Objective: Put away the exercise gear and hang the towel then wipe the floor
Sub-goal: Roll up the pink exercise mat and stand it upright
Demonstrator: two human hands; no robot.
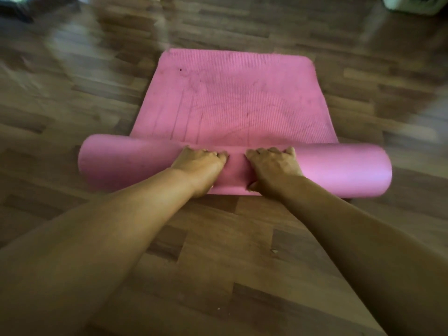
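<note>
Item: pink ribbed foam exercise mat [230,98], half rolled on brown wood-plank floor [218,238], roll nearest the person. Left hand [201,163] and right hand [272,166] sit mid-roll, fingers [281,151] curled over its top, gripping it. Advice: keep pressure even, edges aligned, roll tight

Wooden floor [218,251]: brown planks in staggered lengths, blurred toward the frame edges. Lying directly on it at centre, a pink exercise mat [230,98], its ribbed flat part running toward 12 o'clock and its near end wound into a thick roll [339,170] set crosswise from 9 to 3 o'clock. Small pale specks [274,251] lie on the planks toward 5 o'clock of the roll.
</note>
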